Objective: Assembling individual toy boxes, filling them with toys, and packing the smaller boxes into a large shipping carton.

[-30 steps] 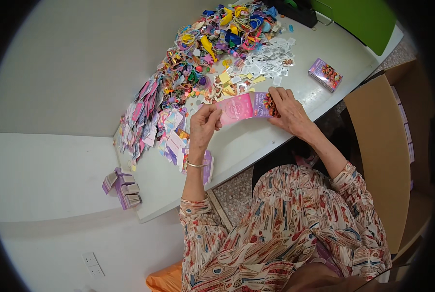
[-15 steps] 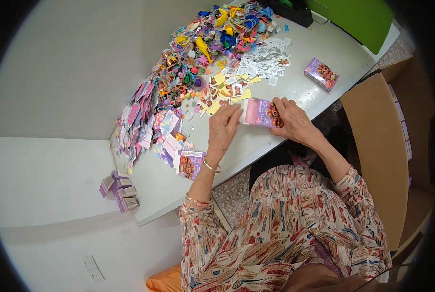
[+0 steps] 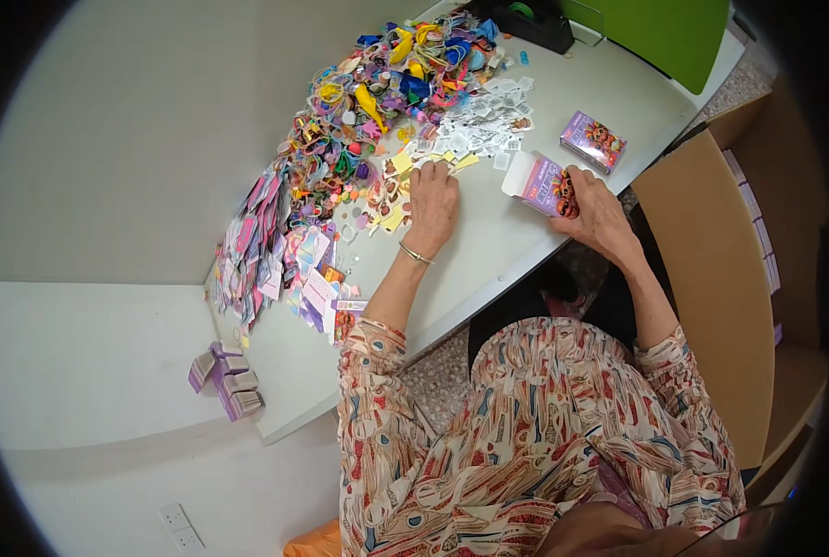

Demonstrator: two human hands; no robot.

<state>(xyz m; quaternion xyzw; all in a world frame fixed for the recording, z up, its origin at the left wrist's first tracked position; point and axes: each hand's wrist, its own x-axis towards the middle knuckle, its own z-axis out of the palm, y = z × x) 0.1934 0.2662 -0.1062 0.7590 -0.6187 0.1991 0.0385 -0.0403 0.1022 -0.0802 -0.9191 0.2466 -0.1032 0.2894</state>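
My right hand grips a small purple box with colourful pictures on it; the white flap at its left end stands open. My left hand reaches over the cut-out paper stickers, some brown-printed and some yellow. Its fingers stretch forward onto the edge of that pile, slightly apart, and no object shows in them. Just beyond the gripped box lies a closed box of the same kind. Another purple box is partly hidden by my left forearm.
Along the wall runs a heap of small colourful trinkets, with white paper slips beside it. Folded pink and purple leaflets and a purple holder of card stacks are at left. A large carton stands at right.
My left hand has left the box's open end and moved onto the stickers. My right hand has shifted the box to the right and tilted it. The whole view has shifted slightly.
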